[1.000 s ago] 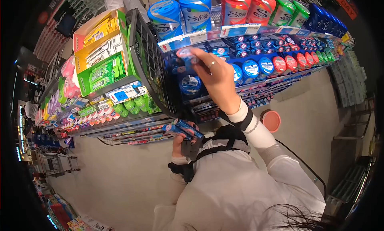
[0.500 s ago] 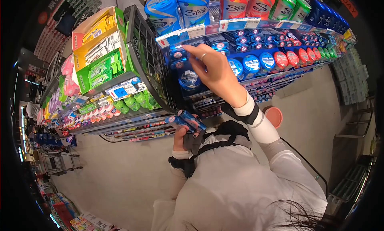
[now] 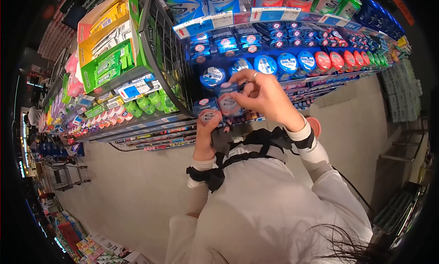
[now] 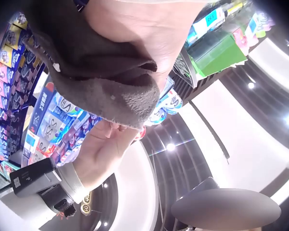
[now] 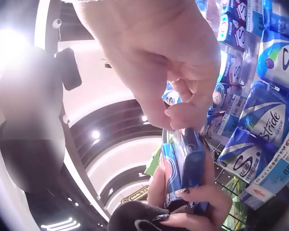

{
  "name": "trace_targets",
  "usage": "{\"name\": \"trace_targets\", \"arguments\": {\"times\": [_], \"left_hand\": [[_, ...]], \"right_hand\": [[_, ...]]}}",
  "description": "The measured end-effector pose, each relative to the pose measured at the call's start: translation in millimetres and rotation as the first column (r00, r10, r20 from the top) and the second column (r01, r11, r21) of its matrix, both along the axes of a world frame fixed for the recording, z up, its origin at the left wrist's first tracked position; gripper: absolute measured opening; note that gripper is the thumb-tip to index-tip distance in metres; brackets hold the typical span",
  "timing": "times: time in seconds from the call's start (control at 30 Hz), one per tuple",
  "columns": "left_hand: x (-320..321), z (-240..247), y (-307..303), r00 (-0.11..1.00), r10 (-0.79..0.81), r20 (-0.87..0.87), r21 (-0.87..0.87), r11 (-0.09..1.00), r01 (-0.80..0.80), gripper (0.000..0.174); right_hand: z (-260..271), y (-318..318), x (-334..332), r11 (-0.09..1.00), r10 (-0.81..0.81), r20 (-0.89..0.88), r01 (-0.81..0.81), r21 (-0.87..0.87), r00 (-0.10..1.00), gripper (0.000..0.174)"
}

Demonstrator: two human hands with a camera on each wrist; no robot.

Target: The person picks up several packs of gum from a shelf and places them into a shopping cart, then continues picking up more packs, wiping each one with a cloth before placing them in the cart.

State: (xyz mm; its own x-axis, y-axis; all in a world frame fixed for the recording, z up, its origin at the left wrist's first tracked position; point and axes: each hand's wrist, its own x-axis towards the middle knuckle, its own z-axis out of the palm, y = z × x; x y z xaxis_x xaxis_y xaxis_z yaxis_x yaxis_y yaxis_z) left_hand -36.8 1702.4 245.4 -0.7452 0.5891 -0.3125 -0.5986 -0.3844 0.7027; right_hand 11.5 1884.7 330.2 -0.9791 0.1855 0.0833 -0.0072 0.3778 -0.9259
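Observation:
My left hand [image 3: 206,138] grips small blue gum packs [image 3: 206,109] in front of the shelf, their ends facing up. Just right of them, my right hand [image 3: 270,97] pinches another blue gum pack [image 3: 230,104] between thumb and fingers. In the right wrist view, the right fingertips sit at the top of the blue packs [image 5: 190,161], with the left fingers [image 5: 202,195] wrapped round from below. Dark cloth [image 4: 111,91] covers part of the left palm and hides its packs in the left wrist view, where the right hand [image 4: 98,154] shows behind.
Round-lidded gum tubs [image 3: 288,65] line the shelf ahead, below rows of small blue packs [image 3: 224,44] and large Stride bags [image 3: 224,1]. A black wire divider [image 3: 167,53] stands left, beside a box [image 3: 107,49] of stick gum. A pink stool [image 3: 314,129] is at right.
My right hand has come down from the small-pack row to beside the left hand, with a gum pack in its fingers. The left hand has risen slightly, still holding its packs.

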Motion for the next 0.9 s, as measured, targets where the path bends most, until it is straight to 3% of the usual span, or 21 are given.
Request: {"name": "trace_targets", "arguments": {"times": [0.03, 0.07, 0.1, 0.37, 0.47, 0.53, 0.63, 0.9], "left_hand": [[0, -1, 1, 1.0, 0.001, -0.001, 0.0, 1.0, -0.001, 0.033], [-1, -3, 2, 1.0, -0.006, -0.01, 0.133, 0.991, 0.007, 0.038], [-1, -5, 3, 1.0, -0.012, -0.02, 0.264, 0.964, 0.017, 0.043], [-4, -16, -4, 1.0, -0.018, 0.019, 0.303, 0.953, 0.011, 0.052], [-6, -20, -5, 1.0, -0.025, 0.016, 0.341, 0.94, 0.018, 0.05], [-6, -21, -5, 0.999, -0.017, 0.031, 0.36, 0.933, 0.005, 0.05], [-6, -20, -6, 0.999, -0.014, 0.039, 0.37, 0.929, -0.002, 0.049], [-6, -17, -4, 0.999, -0.021, 0.046, 0.286, 0.958, 0.007, 0.049]], "right_hand": [[0, 2, 0, 0.978, -0.057, -0.047, 0.046, -0.205, 0.997, 0.032], [1, 5, 1, 0.912, -0.122, -0.083, 0.079, -0.402, 0.989, 0.036], [2, 10, 1, 0.907, -0.092, -0.114, 0.036, -0.419, 0.989, 0.035], [7, 20, -23, 0.745, -0.328, -0.244, 0.091, -0.661, 0.912, 0.022], [-3, 19, -38, 0.826, -0.331, -0.378, 0.072, -0.559, 0.865, 0.022], [-7, 16, -47, 0.823, -0.358, -0.358, 0.11, -0.557, 0.862, 0.025], [-15, 18, -60, 0.913, -0.254, -0.342, 0.108, -0.393, 0.905, 0.038], [-14, 21, -58, 0.892, -0.158, -0.298, 0.007, -0.451, 0.941, 0.037]]}}
